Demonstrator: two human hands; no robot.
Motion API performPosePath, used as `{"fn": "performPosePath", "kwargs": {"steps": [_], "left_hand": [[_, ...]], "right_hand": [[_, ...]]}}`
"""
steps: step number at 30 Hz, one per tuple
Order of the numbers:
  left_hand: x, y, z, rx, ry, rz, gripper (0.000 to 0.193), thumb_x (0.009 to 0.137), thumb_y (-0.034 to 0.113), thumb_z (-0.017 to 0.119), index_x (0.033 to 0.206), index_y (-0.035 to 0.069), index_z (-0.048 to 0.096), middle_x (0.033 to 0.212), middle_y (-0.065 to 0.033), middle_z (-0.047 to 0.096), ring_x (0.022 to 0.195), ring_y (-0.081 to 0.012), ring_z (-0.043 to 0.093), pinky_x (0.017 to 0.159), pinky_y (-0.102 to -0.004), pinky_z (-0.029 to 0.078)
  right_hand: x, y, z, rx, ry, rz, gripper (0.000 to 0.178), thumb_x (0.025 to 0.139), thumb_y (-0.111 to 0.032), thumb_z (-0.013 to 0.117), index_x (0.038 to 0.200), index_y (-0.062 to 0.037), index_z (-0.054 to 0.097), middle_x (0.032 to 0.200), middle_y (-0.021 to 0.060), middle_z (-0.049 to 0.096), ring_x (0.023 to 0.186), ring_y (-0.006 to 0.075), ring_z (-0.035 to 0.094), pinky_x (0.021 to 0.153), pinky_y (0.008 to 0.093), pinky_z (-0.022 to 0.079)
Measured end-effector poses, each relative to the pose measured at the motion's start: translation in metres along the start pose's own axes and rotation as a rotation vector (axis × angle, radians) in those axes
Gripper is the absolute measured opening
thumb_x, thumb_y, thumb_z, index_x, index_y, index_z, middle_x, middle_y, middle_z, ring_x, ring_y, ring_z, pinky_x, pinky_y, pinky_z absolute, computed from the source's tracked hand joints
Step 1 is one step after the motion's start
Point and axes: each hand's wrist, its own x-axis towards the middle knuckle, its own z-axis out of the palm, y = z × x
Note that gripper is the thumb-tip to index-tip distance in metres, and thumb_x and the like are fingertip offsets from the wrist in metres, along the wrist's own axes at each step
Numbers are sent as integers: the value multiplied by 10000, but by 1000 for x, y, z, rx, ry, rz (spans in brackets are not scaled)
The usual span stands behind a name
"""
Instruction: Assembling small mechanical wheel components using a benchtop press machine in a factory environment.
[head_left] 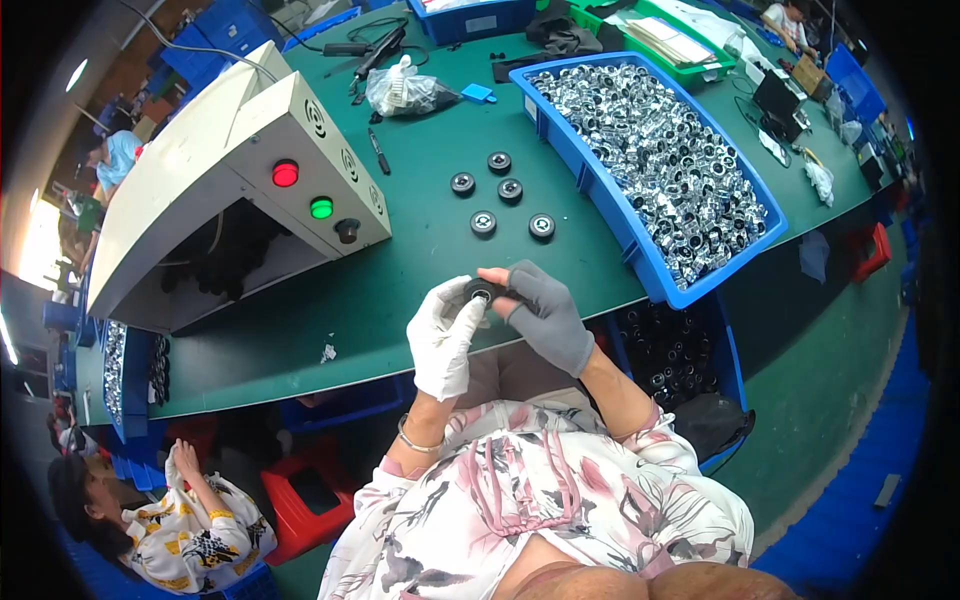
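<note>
A small black wheel (484, 288) with a light metal centre is held just above the table's front edge. My left hand (443, 335), in a white glove, is closed round it with the thumb on its face. My right hand (545, 315), in a grey glove with bare fingertips, grips the wheel's right side, its fingers partly hiding the rim. Beyond my hands several similar black wheels (483, 223) lie loose on the green table (420, 280). To the right, a blue bin (640, 255) is filled with shiny metal and black ring-shaped parts (650, 150).
A cream machine (240, 150) with red and green buttons stands at left. A pen (379, 152) and a plastic bag (405, 90) lie farther back. Below the table edge at right sits a bin of black parts (670, 350). Another person (170, 510) sits at lower left near a red stool (310, 500).
</note>
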Motion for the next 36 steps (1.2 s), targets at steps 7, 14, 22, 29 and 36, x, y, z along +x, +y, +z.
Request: {"fn": "performPosePath", "kwargs": {"steps": [7,14,22,29,36], "left_hand": [[-6,7,6,-178,-7,-112,344,965,59,648,1285,-42,573,1171,-105,643,1007,-141,641,861,-287,545],[-5,8,5,-674,-236,-388,379,1029,211,568,1334,-13,555,1254,-88,612,1168,-203,581,1048,-400,444],[-7,8,5,-696,-254,-362,393,1003,259,626,1295,1,577,1269,-80,604,1159,-197,582,1033,-395,451],[-7,-8,-2,-631,-209,-345,345,1006,253,625,1246,7,594,1156,-49,634,1095,-170,589,981,-366,468],[-11,-1,8,-715,-175,-313,261,1018,214,606,1185,14,609,1125,-58,645,1028,-154,603,946,-357,478]], "right_hand": [[2,3,-3,-224,29,-276,435,784,-43,766,1207,-11,671,1040,72,600,909,166,614,785,285,506],[2,11,2,-208,69,-221,420,734,-108,814,1127,-20,695,1018,72,600,1014,207,576,821,314,508],[5,2,-2,-407,22,-404,490,684,-108,806,1160,-70,695,1030,90,589,990,264,549,853,374,476],[5,-10,6,-369,95,-414,434,696,-146,807,1112,-66,710,997,96,595,943,283,532,815,391,473],[5,-3,0,-458,68,-418,460,695,-142,804,1136,-72,694,993,97,600,953,299,551,801,401,484]]}}
